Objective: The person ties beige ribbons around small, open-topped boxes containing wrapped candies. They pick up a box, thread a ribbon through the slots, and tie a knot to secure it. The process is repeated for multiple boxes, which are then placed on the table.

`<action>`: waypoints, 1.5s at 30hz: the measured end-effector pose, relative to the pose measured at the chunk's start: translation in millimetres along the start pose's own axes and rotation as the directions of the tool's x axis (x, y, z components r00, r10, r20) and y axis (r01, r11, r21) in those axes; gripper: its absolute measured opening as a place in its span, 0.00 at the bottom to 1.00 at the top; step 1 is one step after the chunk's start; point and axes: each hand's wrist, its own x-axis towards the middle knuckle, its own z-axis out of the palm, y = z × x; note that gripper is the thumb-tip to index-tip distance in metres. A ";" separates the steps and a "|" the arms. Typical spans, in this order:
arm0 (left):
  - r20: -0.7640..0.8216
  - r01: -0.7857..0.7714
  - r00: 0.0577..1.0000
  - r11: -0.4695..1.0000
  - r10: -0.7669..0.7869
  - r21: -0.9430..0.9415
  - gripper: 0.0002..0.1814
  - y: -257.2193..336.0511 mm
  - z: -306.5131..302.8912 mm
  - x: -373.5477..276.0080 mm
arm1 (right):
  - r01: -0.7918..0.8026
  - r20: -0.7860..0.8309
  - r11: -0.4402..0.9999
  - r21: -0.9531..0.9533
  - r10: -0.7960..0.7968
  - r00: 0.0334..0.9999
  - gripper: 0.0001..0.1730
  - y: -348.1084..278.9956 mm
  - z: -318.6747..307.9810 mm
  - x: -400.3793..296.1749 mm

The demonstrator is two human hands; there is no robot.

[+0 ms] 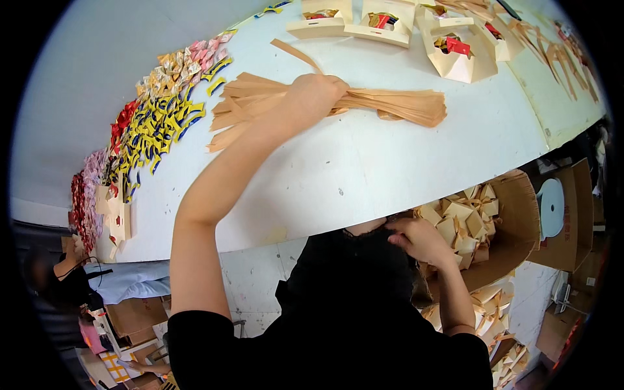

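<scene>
My left hand is closed around the middle of a bundle of tan ribbon strips lying on the white table. The strips fan out to both sides of my fist, and one loose strip sticks out beyond it. Below the table's front edge, my right hand is at my lap with bent fingers, close to my black clothing. Whether it pinches anything is hidden. Beside it stands a cardboard carton filled with small cream paper boxes tied with tan ribbon.
Wrapped candies are heaped along the table's left side, near some cream boxes. Several open cream boxes with candies stand at the far edge. More ribbon strips lie at right. Another person is at the left.
</scene>
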 end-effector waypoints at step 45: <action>-0.644 -0.145 0.760 0.942 -0.091 -0.304 0.07 103.3 -44.7 -55.2 | 0.590 -0.619 0.299 0.750 0.002 0.785 0.25 -89.1 -52.0 16.7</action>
